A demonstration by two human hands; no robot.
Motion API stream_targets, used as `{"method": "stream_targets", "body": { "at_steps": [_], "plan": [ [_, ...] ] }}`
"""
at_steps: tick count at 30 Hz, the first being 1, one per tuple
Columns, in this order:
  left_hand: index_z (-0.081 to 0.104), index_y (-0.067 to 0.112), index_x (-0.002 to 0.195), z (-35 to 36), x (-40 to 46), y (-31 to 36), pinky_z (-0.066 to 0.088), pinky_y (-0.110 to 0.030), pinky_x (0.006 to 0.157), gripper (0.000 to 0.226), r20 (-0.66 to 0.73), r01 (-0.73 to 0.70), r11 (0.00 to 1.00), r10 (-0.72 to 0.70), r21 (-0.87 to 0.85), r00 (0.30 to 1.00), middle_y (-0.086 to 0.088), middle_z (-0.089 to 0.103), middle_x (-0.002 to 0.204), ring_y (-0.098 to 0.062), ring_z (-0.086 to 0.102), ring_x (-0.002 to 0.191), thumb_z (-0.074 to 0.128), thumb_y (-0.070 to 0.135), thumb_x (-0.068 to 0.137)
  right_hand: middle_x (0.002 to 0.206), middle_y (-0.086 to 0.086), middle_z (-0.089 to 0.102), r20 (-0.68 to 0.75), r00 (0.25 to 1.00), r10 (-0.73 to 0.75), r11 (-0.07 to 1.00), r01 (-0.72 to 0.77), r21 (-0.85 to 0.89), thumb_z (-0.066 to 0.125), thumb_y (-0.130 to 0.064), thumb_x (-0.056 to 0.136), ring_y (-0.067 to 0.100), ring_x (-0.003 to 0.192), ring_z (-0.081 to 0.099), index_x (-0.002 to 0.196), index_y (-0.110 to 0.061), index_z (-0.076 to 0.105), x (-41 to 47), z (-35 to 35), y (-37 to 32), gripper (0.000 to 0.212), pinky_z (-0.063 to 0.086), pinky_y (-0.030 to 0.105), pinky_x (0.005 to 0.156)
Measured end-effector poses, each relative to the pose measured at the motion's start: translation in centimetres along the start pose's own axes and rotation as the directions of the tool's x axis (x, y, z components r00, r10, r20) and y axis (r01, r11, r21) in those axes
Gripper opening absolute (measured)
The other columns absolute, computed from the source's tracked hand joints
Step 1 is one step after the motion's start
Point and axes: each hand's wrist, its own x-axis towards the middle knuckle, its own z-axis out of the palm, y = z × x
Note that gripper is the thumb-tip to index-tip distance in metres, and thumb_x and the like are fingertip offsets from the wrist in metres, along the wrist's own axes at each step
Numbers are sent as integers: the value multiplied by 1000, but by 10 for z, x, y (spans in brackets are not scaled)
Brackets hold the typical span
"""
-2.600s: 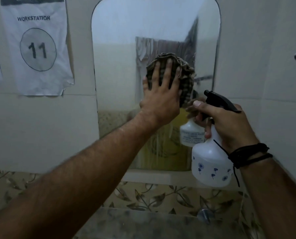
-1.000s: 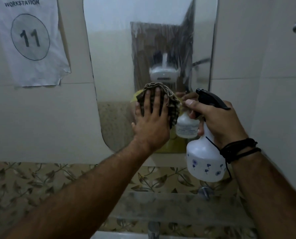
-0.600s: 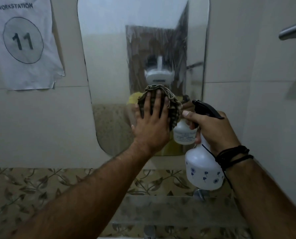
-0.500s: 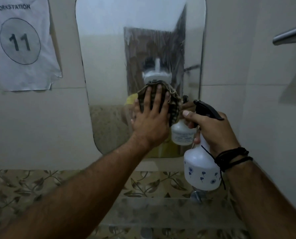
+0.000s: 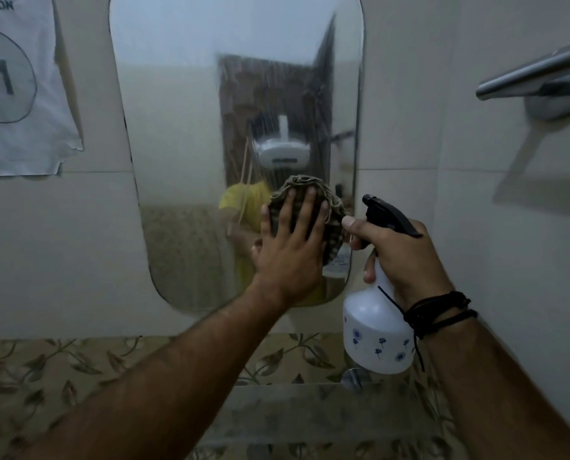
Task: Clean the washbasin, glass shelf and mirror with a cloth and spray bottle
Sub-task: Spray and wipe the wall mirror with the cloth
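A tall rounded mirror (image 5: 184, 104) hangs on the tiled wall. My left hand (image 5: 290, 247) presses a bunched checked cloth (image 5: 333, 224) flat against the mirror's lower right part, fingers straight. My right hand (image 5: 399, 257) grips the neck of a white spray bottle (image 5: 373, 333) with blue flowers and a black trigger head, held just right of the mirror's lower corner, its nozzle towards the glass. The glass shelf (image 5: 296, 413) runs below, under my arms. The washbasin is out of view.
A paper sign (image 5: 18, 88) with the number 11 is stuck to the wall left of the mirror. A metal bar (image 5: 535, 74) juts out from the wall at upper right. A leaf-patterned tile band (image 5: 44, 376) runs under the mirror. A round metal shelf fitting (image 5: 351, 378) shows below the bottle.
My left hand slid the cloth down the mirror from its middle to the lower right part. The bottle stayed beside it in my right hand.
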Motion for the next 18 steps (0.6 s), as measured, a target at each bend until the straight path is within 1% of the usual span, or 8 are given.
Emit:
{"method": "stream_targets", "body": {
  "at_steps": [3, 6, 8, 11, 12, 14, 15, 18],
  "plan": [
    [-12, 26, 161, -21, 25, -1, 1, -70, 117, 77, -27, -17, 1000, 17, -2, 1000, -4, -23, 167, -33, -23, 153, 19, 55, 96, 80, 11, 70, -2, 1000, -1, 1000, 1, -22, 79, -31, 90, 23, 38, 48, 78, -7, 70, -1, -4, 0, 28, 43, 25, 42],
    [-10, 24, 161, -65, 74, -5, -9, -69, 118, 82, -62, 8, 999, -10, -41, 998, -6, -21, 168, -36, -22, 152, 7, 60, 89, 81, 11, 70, -18, 1000, 6, 1000, -6, -12, 80, -30, 89, 24, 40, 46, 85, -9, 73, -2, -6, 0, 22, 42, 25, 42],
    [-10, 23, 161, -79, 91, -5, -9, -68, 118, 79, -87, 14, 999, -18, -52, 996, -8, -21, 168, -37, -22, 152, 13, 55, 93, 78, 10, 68, -15, 1000, 6, 1000, -6, 2, 81, -29, 89, 25, 40, 45, 80, -20, 73, -2, -7, 1, 15, 42, 26, 44],
    [-10, 22, 161, -63, 72, 0, -10, -68, 117, 81, -69, -9, 1000, 7, -26, 998, -9, -20, 168, -37, -21, 152, 6, 58, 90, 71, 9, 63, -14, 1000, 17, 1000, -17, 1, 81, -27, 88, 24, 40, 44, 70, -24, 71, -4, -8, 7, 21, 42, 30, 48],
    [-9, 22, 161, -48, 58, 4, -9, -69, 118, 82, -59, -39, 999, 39, 5, 998, -9, -19, 168, -37, -21, 152, 11, 60, 91, 69, 9, 61, -15, 999, 31, 1000, -31, -1, 81, -26, 88, 24, 39, 44, 72, -23, 72, -5, -7, 11, 19, 41, 30, 47],
    [-3, 22, 162, -18, 26, 14, -3, -69, 118, 81, -38, -108, 993, 109, 44, 993, -8, -14, 169, -36, -17, 154, 33, 55, 97, 69, 10, 61, -18, 998, 54, 998, -54, -10, 81, -27, 88, 24, 39, 44, 80, -17, 75, -7, -6, 16, 14, 41, 29, 45],
    [2, 21, 162, -5, 14, 16, -1, -69, 118, 81, -33, -137, 989, 139, 49, 990, -8, -10, 170, -36, -14, 154, 40, 52, 97, 70, 10, 63, -24, 998, 56, 998, -57, -15, 82, -28, 88, 25, 39, 45, 84, -11, 75, -8, -6, 19, 19, 42, 29, 45],
    [8, 22, 162, 4, 9, 15, 0, -69, 118, 80, -33, -178, 982, 181, 67, 983, -7, -4, 170, -34, -8, 156, 44, 49, 96, 74, 11, 68, -47, 997, 62, 998, -62, -9, 83, -30, 87, 25, 39, 46, 90, -11, 77, -8, -8, 19, 19, 44, 28, 44]
  ]
}}
